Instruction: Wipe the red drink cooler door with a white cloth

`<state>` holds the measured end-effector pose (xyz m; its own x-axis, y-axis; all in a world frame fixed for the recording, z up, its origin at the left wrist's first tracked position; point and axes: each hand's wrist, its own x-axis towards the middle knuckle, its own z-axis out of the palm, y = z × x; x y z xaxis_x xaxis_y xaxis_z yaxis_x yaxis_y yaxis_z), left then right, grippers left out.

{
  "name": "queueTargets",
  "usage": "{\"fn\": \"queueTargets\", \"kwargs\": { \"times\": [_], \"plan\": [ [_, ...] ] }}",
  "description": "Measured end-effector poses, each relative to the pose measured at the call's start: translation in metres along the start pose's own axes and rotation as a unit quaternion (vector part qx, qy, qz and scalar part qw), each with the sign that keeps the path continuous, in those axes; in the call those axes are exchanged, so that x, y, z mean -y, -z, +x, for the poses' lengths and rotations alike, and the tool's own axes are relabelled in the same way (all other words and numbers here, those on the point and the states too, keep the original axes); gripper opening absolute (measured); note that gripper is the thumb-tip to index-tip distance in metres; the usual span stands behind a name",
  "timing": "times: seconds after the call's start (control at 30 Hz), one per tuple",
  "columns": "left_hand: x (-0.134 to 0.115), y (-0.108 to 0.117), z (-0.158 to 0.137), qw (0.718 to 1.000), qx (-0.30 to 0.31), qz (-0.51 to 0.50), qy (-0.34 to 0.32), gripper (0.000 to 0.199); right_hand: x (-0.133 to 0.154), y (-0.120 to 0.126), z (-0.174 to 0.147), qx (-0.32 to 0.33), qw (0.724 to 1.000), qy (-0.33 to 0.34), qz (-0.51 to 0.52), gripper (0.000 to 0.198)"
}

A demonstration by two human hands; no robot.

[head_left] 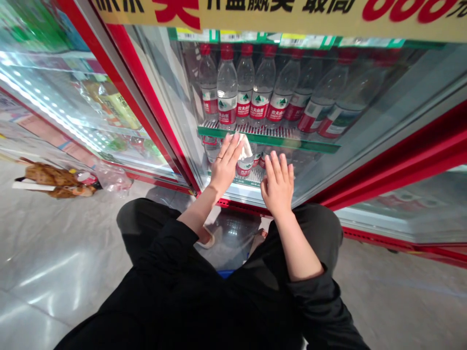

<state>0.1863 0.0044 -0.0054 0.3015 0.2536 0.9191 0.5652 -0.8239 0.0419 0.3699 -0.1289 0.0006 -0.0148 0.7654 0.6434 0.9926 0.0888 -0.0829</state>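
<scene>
My left hand point(226, 163), a thin ring on one finger, lies with fingers stretched over a crumpled white tissue point(246, 148) and holds it against the glass door point(270, 109) of a drinks fridge. Part of the tissue sticks out past the fingers on the right. To its right, my right hand point(279, 183) is flat with its fingers extended, at the lower part of the same glass, holding nothing. Behind the glass, water bottles point(260, 97) with red caps and red labels stand in a row on a shelf; several more show below, partly hidden by my hands.
Red door frames point(386, 160) flank the glass on both sides. A yellow banner point(270, 14) crosses the top. On the floor at left lie a brown bag point(51, 180) and clear crumpled plastic point(112, 179). My knees are close to the fridge base.
</scene>
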Motion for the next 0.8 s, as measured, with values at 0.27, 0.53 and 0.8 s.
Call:
{"fn": "queueTargets", "kwargs": {
  "times": [0.27, 0.53, 0.8],
  "plan": [
    [0.004, 0.005, 0.021, 1.000, -0.011, 0.010, -0.002, 0.072, 0.002, 0.006, 0.002, 0.020, 1.000, -0.018, 0.013, 0.071],
    [-0.011, -0.002, 0.003, 0.997, 0.072, -0.029, -0.025, 0.071, -0.005, 0.006, 0.000, 0.029, 0.999, -0.016, 0.026, 0.073],
    [-0.008, 0.005, 0.019, 0.999, 0.022, -0.027, 0.013, 0.075, -0.010, 0.012, -0.001, 0.028, 0.998, -0.042, 0.032, 0.076]
  ]
}}
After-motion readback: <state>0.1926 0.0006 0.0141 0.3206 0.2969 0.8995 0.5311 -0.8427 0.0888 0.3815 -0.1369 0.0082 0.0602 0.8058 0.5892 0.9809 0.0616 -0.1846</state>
